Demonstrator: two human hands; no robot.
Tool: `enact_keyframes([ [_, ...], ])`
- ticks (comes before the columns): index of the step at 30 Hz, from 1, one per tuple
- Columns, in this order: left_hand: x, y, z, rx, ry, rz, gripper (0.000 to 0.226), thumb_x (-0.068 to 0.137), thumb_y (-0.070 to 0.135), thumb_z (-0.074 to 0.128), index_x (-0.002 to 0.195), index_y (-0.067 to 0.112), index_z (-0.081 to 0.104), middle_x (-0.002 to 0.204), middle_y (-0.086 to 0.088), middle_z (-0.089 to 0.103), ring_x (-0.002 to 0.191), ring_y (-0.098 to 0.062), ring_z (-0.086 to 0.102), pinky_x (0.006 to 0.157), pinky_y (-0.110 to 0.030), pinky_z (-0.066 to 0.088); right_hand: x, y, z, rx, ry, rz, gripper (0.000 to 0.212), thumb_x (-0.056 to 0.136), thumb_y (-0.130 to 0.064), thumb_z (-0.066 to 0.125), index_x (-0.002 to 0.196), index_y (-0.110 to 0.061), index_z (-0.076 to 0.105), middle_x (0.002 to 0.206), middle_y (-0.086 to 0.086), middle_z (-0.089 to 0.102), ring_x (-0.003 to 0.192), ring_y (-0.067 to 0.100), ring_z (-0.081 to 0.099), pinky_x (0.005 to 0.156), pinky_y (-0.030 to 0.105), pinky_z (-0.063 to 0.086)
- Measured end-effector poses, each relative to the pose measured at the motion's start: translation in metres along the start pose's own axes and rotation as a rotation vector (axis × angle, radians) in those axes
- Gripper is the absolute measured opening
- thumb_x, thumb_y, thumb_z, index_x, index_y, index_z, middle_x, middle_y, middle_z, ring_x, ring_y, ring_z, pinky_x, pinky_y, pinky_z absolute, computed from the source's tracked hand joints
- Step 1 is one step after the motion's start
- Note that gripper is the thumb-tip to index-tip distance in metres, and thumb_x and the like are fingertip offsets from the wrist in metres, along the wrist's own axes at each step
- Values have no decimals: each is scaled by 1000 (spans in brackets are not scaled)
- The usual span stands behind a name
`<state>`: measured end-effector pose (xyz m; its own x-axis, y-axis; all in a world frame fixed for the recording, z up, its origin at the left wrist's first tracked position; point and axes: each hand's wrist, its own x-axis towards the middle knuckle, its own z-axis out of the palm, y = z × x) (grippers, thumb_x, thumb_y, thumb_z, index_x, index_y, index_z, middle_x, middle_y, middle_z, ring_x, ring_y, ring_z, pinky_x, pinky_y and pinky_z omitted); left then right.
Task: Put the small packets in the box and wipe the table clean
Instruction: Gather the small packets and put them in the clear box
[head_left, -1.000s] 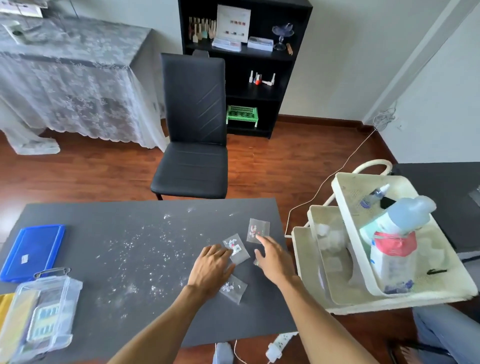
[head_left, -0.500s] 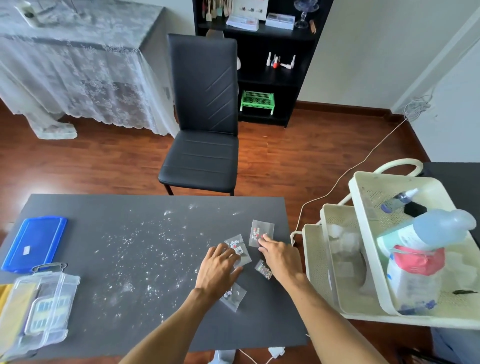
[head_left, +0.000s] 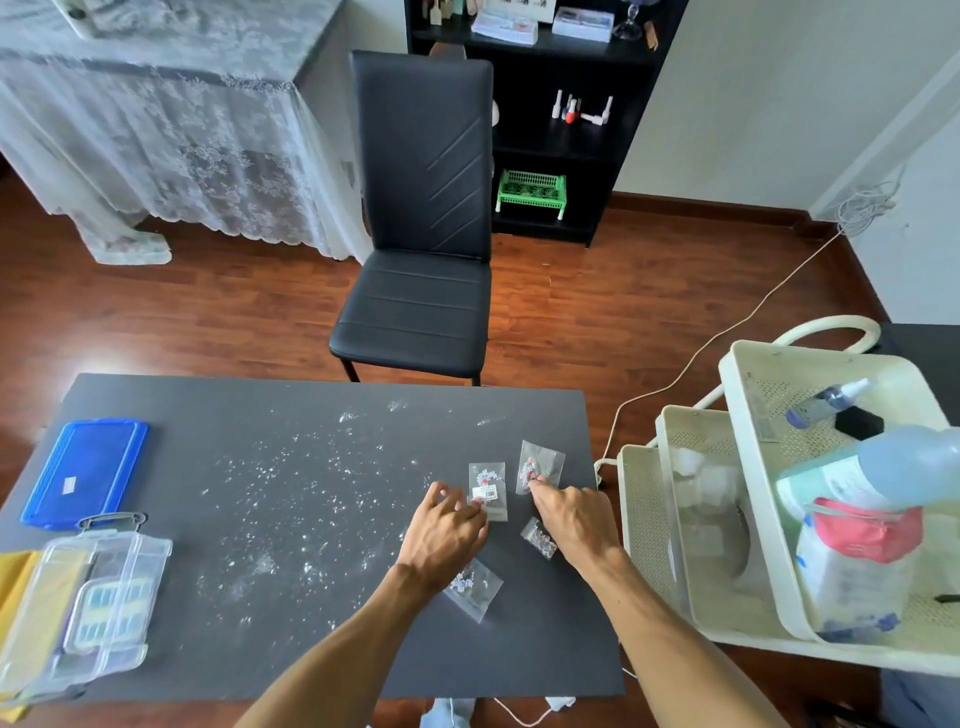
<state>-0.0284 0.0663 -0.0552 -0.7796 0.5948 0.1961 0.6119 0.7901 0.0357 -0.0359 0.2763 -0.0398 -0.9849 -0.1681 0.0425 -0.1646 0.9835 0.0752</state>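
Observation:
Several small clear packets lie on the dark grey table (head_left: 208, 426) at its right end. My left hand (head_left: 441, 535) rests palm down with its fingertips on the edge of a labelled packet (head_left: 488, 488). Another packet (head_left: 475, 590) pokes out from under my left wrist. My right hand (head_left: 571, 519) presses a fingertip on the far packet (head_left: 540, 465); a tiny packet (head_left: 539, 538) lies beside its thumb. The clear plastic box (head_left: 78, 613) stands at the table's near left corner, its blue lid (head_left: 85, 470) lying behind it.
White crumbs (head_left: 280, 499) are scattered over the table's middle. A cream tiered cart (head_left: 696, 525) with bottles stands right of the table. A black chair (head_left: 421, 234) is behind the far edge. A yellow cloth (head_left: 13, 577) sits by the box.
Both hands slid slightly forward over the packets; my right fingertip now rests on the far packet. The camera tilted, showing more of the room. No packet has been lifted.

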Motion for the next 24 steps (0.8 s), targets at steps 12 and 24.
enact_keyframes([
  [12, 10, -42, -14, 40, 129, 11, 12, 85, 13, 61, 76, 16, 69, 66, 3, 71, 86, -24, 66, 106, -47, 35, 10, -11, -14, 150, 51, 87, 18, 72, -19, 91, 76, -27, 75, 40, 5, 61, 35, 29, 62, 30, 29, 45],
  [24, -56, -111, -70, 79, 257, -92, 13, 83, 22, 73, 93, 16, 73, 88, 8, 75, 88, -26, 65, 82, -39, 49, 43, -97, -55, 203, 117, -99, 23, 67, -19, 93, 66, -28, 72, 41, -2, 61, 32, 25, 58, 29, 25, 43],
])
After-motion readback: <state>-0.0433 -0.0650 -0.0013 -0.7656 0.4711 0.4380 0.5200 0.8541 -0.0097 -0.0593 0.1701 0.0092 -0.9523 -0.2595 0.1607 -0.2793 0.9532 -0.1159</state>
